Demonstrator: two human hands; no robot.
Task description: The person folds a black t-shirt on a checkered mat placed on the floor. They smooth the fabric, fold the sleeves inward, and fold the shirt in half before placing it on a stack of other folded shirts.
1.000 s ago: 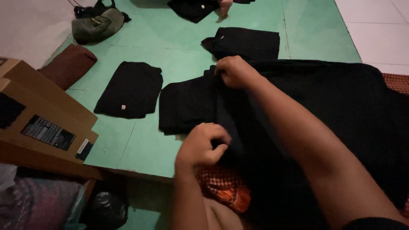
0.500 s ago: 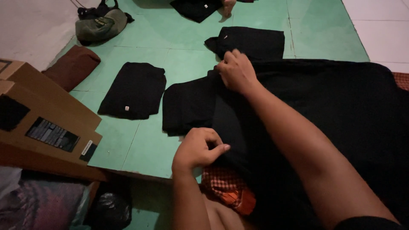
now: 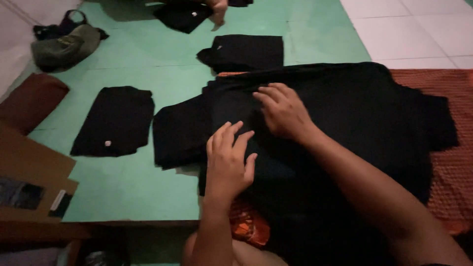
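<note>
Both hands lie flat on a large black garment spread over the near right part of the green floor. The left hand rests palm down with its fingers stretched and slightly spread, pressing the near left part of the cloth; it grips nothing. The right hand lies just beyond it, also open and palm down, fingers pointing left across a fold of the fabric, and nothing is pinched between them. The two hands are near each other but apart.

The garment's left edge, perhaps a sleeve folded inward, reaches out over the green floor; the dark cloth makes its folds hard to read. Under the garment's right side lies an orange patterned mat, which shows again at the near edge by the person's knee.

To the left, well apart from the hands, lies a folded black shirt with a small white tag. Another folded black shirt lies farther away, just beyond the big garment. At the far edge, another person's hand touches a third black piece. A grey-green bag sits at the far left, a dark red roll nearer on the left, and a cardboard box at the near left corner.
</note>
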